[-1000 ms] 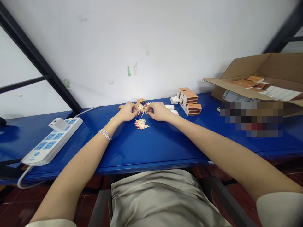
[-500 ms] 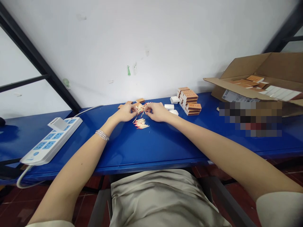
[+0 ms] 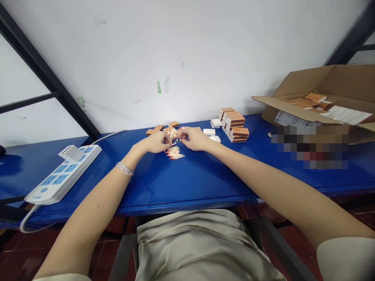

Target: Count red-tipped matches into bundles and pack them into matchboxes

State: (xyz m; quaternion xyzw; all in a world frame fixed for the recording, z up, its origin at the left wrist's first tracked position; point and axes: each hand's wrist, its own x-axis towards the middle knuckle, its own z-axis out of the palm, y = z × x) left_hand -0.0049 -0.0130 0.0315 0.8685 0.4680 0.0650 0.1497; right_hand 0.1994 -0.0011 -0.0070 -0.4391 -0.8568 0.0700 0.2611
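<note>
A loose pile of red-tipped matchsticks (image 3: 175, 134) lies at the back of the blue table (image 3: 187, 179). My left hand (image 3: 154, 142) is curled at the pile's left side, fingers pinched on some matchsticks. My right hand (image 3: 195, 138) is curled at the pile's right side, fingertips pinched on matchsticks too. A second, neater bunch of matchsticks (image 3: 175, 153) lies on the table just in front of both hands. Small orange matchboxes (image 3: 159, 128) lie behind the pile.
A stack of orange matchboxes (image 3: 235, 125) and white inner trays (image 3: 213, 132) stand to the right. An open cardboard carton (image 3: 322, 103) holding more boxes sits at the far right. A white and blue power strip (image 3: 63, 174) lies at the left.
My left hand has drawn slightly back and down from the pile, uncovering the orange matchboxes behind it. The right hand has hardly moved.
</note>
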